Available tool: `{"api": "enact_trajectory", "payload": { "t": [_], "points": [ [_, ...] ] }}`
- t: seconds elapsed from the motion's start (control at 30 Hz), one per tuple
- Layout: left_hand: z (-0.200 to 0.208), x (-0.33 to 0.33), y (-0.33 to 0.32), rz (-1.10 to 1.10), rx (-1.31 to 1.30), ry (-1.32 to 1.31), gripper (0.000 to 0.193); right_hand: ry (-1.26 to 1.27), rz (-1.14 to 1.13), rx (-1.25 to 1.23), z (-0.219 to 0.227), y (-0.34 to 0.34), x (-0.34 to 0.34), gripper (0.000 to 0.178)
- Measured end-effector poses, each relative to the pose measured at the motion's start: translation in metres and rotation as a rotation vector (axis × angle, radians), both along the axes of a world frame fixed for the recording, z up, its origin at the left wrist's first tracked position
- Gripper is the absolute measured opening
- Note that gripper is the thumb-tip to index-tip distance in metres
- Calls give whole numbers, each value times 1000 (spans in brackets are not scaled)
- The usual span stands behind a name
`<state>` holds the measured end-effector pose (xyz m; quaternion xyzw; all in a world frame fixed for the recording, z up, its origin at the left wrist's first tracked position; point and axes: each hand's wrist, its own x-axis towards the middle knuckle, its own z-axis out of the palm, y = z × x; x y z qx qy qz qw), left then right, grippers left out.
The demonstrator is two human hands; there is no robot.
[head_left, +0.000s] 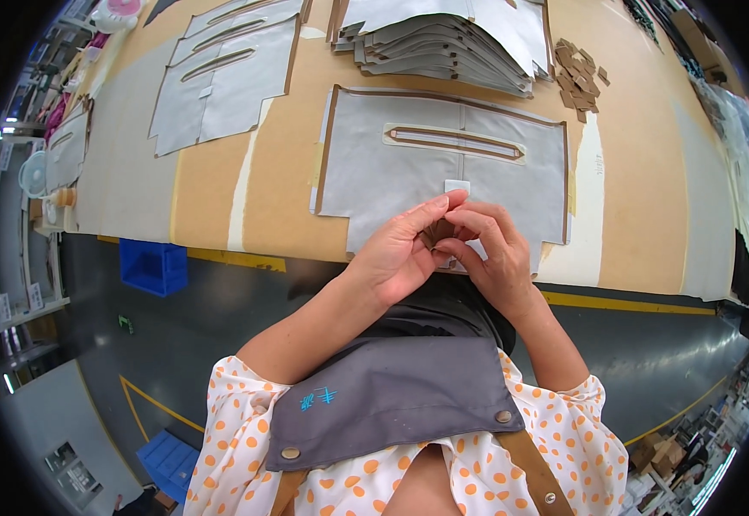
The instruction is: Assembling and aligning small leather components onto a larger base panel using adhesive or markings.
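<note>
Small brown pieces (440, 232), too hidden to count, are pinched by the fingertips of the left hand (398, 251) and right hand (493, 256), over the near edge of 1 grey panel (374, 176) with 1 brown-edged slit. Beyond lie 1 stack of grey panels (443, 53) and 1 heap of brown tabs (577, 79), each uncounted; at left, overlapping panels (224, 107) show 3 slits.
</note>
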<state>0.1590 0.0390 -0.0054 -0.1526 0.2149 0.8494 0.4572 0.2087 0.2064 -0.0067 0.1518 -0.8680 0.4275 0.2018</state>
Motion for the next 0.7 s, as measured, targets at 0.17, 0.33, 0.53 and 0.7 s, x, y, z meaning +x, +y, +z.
{"api": "enact_trajectory", "payload": {
  "t": [0.17, 0.33, 0.53, 0.7],
  "points": [
    [-2, 0, 1, 8, -10, -3, 33, -8, -8, 16, 3, 0, 0, 36],
    [5, 1, 3, -2, -52, 34, 34, -121, 43, 8, 10, 2, -2, 31],
    [7, 3, 6, -34, -116, 98, 39, -257, 93, -4, 16, 9, -5, 30],
    [6, 0, 7, -50, -118, 128, 40, -230, 75, -1, 18, 10, -4, 32]
  ]
}}
